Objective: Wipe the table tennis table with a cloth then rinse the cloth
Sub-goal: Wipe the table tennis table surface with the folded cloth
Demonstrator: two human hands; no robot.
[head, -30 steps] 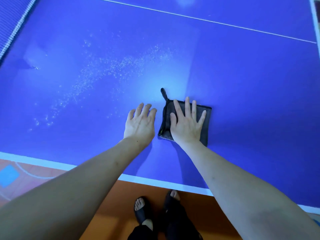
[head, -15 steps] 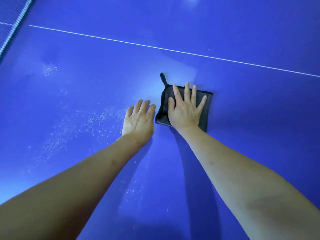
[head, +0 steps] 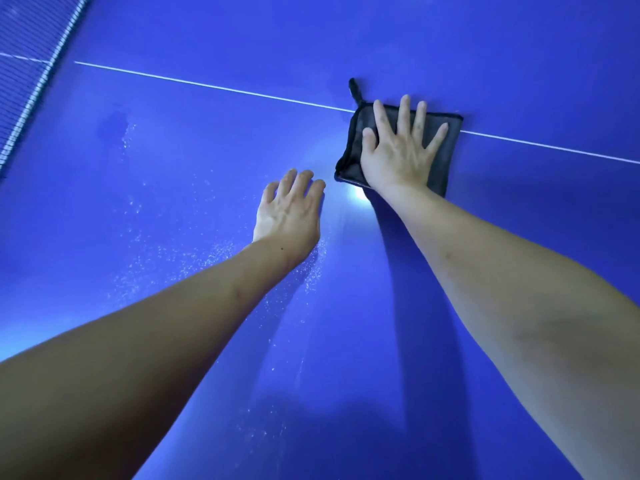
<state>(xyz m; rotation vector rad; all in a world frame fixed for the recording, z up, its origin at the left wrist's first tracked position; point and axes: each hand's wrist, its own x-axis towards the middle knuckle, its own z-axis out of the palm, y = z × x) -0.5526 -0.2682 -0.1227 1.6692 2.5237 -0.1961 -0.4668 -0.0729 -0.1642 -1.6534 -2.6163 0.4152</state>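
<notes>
The cloth point(head: 401, 143) is the whole story here, but going left to right: the net point(head: 31, 81) runs along the top left corner, then there's a big patch of white specks point(head: 166, 251) scattered over the blue counter point(head: 519, 57) that hasn't been touched yet. A dull smudge point(head: 112, 128) sits further up near the net too.

Next, the left hand point(head: 289, 211) is flat on the counter, fingers relaxed and holding nothing, just propping the person up as they lean in. Some specks sit right beside its wrist.

Then the right hand point(head: 401, 147) is pressed flat on top of the dark folded cloth, fingers spread straight (no gripping, just pushing down). The cloth lies across the white line point(head: 207, 85), its little loop point(head: 355, 90) poking past the line on the far side.

What changed: a second ago the cloth was close to the near edge, and half a second ago it was still short of the line. So it has been pushed straight away from the person in one long stroke, and the right arm is now pretty stretched out.

My read is that one lane is wiped, but the dusty area to the left is still waiting, so wiping is nowhere near finished and rinsing is a long way off.
</notes>
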